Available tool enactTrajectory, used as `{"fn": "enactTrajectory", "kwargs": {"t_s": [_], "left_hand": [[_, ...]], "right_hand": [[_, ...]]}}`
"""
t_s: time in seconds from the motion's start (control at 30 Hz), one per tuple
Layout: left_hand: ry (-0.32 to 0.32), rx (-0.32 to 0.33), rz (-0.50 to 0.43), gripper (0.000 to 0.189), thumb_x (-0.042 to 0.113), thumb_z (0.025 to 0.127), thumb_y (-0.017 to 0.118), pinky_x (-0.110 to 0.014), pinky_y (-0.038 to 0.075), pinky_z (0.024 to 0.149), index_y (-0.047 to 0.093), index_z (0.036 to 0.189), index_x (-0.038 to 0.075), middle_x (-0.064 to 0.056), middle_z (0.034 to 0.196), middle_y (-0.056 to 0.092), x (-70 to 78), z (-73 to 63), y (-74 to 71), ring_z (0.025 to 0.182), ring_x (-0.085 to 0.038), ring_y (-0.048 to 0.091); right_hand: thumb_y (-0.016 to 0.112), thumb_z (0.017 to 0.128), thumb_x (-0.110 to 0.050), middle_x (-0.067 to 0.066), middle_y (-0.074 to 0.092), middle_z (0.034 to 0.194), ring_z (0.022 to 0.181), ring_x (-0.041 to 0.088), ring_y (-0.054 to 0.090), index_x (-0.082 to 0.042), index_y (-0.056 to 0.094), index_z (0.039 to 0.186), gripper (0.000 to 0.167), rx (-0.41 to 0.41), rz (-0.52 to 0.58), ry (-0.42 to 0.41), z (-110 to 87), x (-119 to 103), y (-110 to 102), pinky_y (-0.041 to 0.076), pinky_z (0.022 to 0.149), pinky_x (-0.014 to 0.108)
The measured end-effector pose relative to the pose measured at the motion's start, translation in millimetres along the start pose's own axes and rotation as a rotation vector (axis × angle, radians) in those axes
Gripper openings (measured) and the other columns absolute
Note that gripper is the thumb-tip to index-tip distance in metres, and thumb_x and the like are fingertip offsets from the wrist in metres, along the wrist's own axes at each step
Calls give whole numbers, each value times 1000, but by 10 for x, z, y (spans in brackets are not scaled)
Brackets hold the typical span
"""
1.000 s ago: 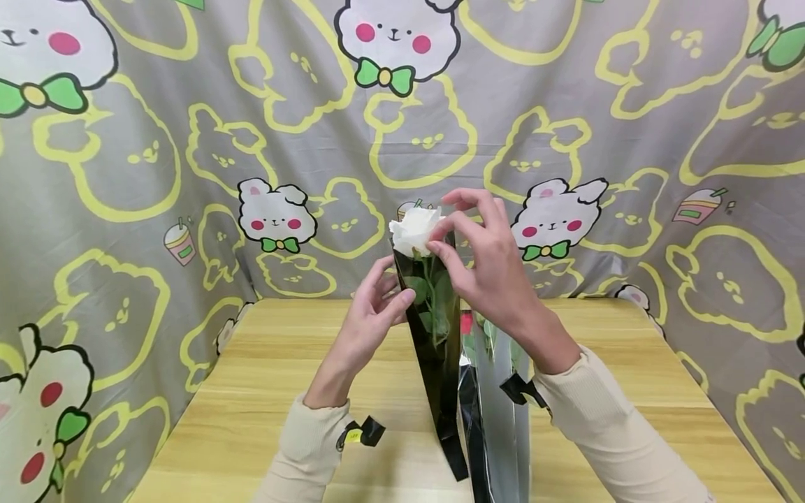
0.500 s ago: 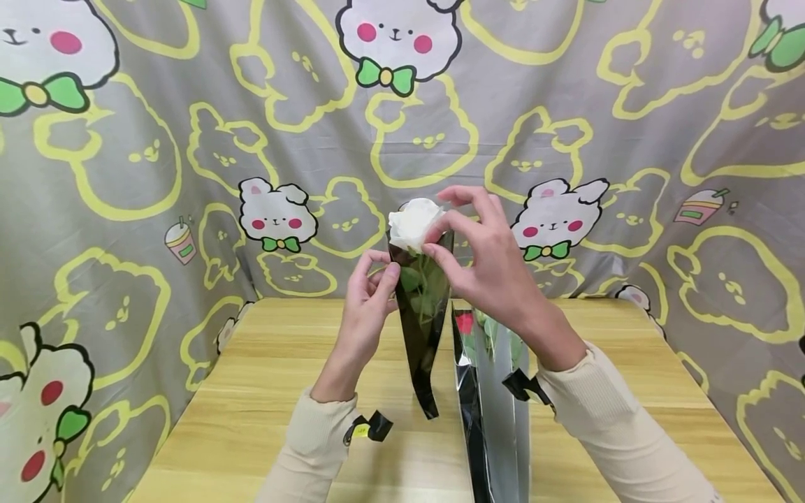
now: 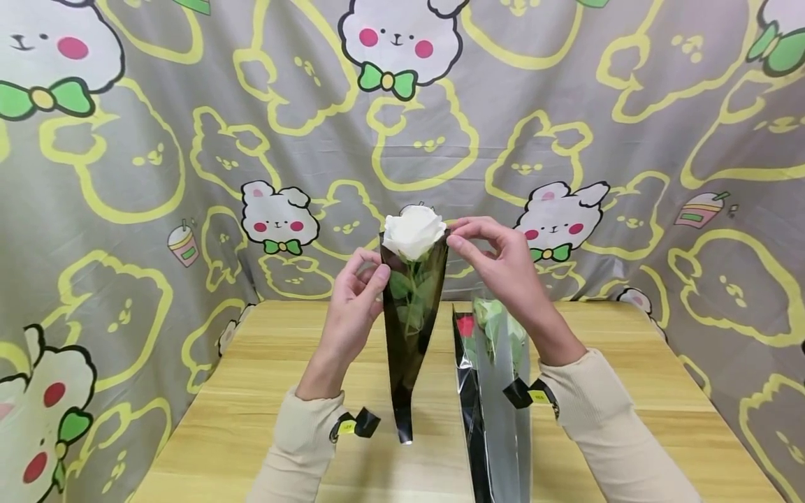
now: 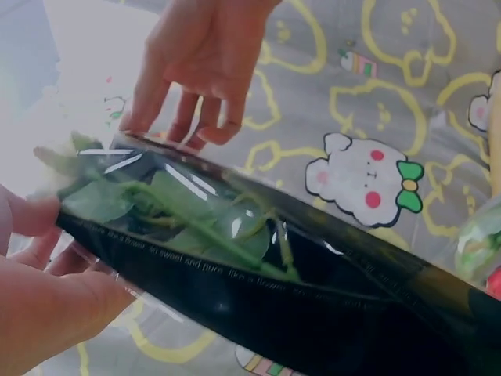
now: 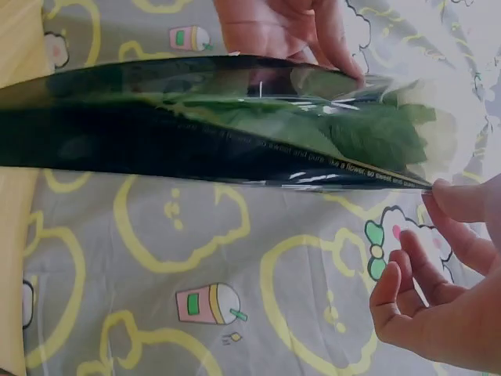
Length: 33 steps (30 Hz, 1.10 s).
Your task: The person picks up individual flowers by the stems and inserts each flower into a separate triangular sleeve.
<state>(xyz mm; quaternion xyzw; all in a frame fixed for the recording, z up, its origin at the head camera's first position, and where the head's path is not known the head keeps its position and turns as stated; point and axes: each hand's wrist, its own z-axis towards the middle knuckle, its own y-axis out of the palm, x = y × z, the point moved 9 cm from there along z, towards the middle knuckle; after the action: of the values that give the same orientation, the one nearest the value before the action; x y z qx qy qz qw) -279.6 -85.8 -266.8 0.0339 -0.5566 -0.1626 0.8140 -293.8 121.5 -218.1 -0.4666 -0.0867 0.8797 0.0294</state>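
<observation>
A white rose [image 3: 413,234] with green leaves stands inside a black flower sleeve [image 3: 402,363] that has a clear front and narrows to a point. My left hand [image 3: 355,300] pinches the sleeve's left upper edge between thumb and fingers. At the opposite upper corner, my right hand [image 3: 499,262] pinches the rim with thumb and forefinger, its other fingers loosely bent. Printed lettering runs along the sleeve's border in both wrist views. The rose's stem [image 4: 211,235] shows through the clear film. Held upright, the sleeve has its tip low over the table.
On the wooden table [image 3: 270,363], to the right, lie a black-sleeved red rose [image 3: 465,326] and a silver-grey sleeve [image 3: 503,419] with pale greenish flowers [image 3: 490,314]. My right forearm passes over them. A patterned grey curtain [image 3: 352,147] hangs behind and at both sides.
The sleeved rose has shifted left and turned its clear front toward me. My right fingers have moved from beside the bloom to the sleeve's right corner; my left hand has moved left.
</observation>
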Motion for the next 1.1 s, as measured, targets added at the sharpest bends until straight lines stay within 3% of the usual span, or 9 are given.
{"fn": "enactTrajectory", "kwargs": {"t_s": [0.07,0.17,0.27,0.43,0.57,0.87,1.1], "left_hand": [[7,-3,-10,5,8,105,56,-21,34,54,52,108,9,0,88,54,28,7,-2,75,-12,43],[37,22,-40,6,6,104,58,-22,47,60,55,103,11,-2,95,60,90,36,-14,82,-12,53],[66,89,-27,12,5,103,61,-27,56,69,59,94,13,-4,104,64,155,73,-66,96,-14,62],[69,178,40,20,1,100,65,-31,58,73,63,84,14,-12,119,66,226,109,-143,110,-21,65],[71,164,68,18,2,99,67,-31,58,73,65,84,12,-16,124,65,278,141,-103,113,-23,65],[155,135,155,11,4,101,64,-27,56,70,63,91,9,-15,123,65,455,150,-33,113,-26,66],[202,153,121,17,3,100,65,-25,55,72,65,88,15,-9,118,67,525,172,-38,113,-22,65]], "right_hand": [[73,98,-16,6,68,120,118,17,59,2,73,101,18,8,23,-2,8,-8,14,54,87,31],[73,98,-15,7,68,118,117,18,59,3,73,98,18,24,29,-9,7,-38,20,55,84,30],[73,97,-14,8,67,117,115,18,60,4,73,96,18,40,17,-26,11,-68,2,54,78,27],[75,95,-10,8,66,115,113,18,59,5,73,92,16,53,-6,-48,21,-127,-61,51,70,25],[75,96,-12,8,66,116,113,18,60,5,73,92,18,31,-15,-49,18,-176,-35,50,70,25],[73,96,-10,8,67,113,113,18,60,5,73,94,15,72,6,-78,25,-232,0,54,78,25],[73,96,-8,7,68,113,109,20,63,6,72,94,13,118,62,-110,47,-268,4,55,79,26]]}}
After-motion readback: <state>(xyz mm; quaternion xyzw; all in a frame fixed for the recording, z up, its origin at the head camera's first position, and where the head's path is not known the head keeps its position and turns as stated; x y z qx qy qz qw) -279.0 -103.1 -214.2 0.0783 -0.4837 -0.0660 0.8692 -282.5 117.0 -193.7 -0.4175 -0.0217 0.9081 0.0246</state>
